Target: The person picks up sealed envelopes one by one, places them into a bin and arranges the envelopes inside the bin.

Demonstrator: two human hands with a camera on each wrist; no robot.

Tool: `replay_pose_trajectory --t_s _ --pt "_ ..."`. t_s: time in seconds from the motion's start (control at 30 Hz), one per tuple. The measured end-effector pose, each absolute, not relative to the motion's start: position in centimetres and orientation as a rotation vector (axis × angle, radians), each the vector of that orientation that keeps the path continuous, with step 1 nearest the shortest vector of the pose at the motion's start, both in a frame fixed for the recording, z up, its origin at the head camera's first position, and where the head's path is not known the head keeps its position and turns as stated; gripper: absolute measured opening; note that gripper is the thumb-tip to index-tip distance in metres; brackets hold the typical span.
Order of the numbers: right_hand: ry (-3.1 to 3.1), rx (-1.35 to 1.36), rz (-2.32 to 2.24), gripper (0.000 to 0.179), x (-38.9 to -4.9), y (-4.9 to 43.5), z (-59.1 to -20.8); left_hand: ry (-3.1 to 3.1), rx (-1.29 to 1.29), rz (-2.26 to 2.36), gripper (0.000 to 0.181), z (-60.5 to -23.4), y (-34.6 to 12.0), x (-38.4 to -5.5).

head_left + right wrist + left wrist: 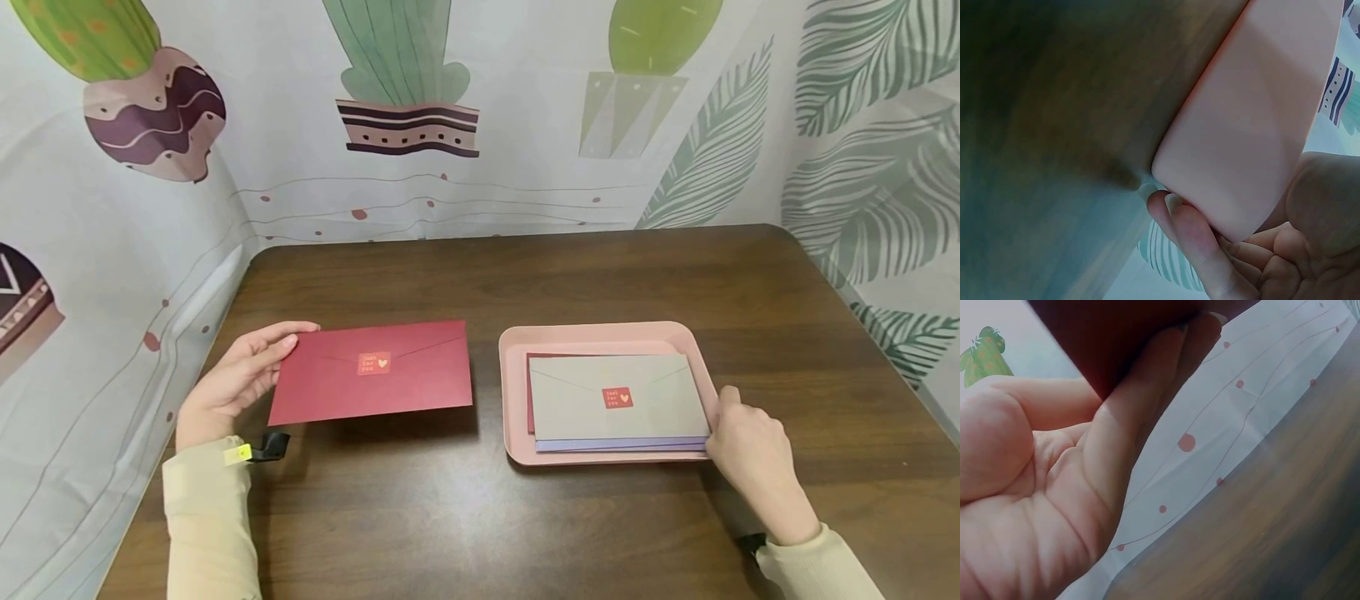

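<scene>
My left hand [238, 379] pinches the left edge of a dark red envelope [322, 387] between thumb and fingers. The envelope hangs above the table, its flap side up with a square "Just for you" heart sticker. To its right sits a pink tray [516, 392], which my right hand [752, 446] grips at the right edge near the front corner. In the right wrist view the fingers curl against the outside of the tray wall [1241, 119]. A grey envelope [570, 408] with a red sticker lies on top in the tray, over purple and red ones that are mostly covered.
Brown wood-grain table [465, 517] lies under everything, its back edge meeting a hanging cloth [525, 192] printed with cacti and leaves. The cloth also runs along the left and right sides. A black strap mount [272, 447] with a yellow tag sits at the left wrist.
</scene>
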State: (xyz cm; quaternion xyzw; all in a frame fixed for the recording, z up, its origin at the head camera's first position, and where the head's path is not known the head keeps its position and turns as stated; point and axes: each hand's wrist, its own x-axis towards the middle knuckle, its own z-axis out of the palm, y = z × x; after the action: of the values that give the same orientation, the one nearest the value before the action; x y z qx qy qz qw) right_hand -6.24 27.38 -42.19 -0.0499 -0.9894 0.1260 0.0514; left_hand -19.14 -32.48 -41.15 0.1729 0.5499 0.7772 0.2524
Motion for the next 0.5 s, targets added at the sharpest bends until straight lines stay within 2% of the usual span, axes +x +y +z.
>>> replay_pose_trajectory --t_s 0.5 --pt "-2.996 -0.135 0.379 0.012 -6.22 27.38 -42.18 1.512 0.454 2.086 0.044 -41.01 -31.52 -19.15"
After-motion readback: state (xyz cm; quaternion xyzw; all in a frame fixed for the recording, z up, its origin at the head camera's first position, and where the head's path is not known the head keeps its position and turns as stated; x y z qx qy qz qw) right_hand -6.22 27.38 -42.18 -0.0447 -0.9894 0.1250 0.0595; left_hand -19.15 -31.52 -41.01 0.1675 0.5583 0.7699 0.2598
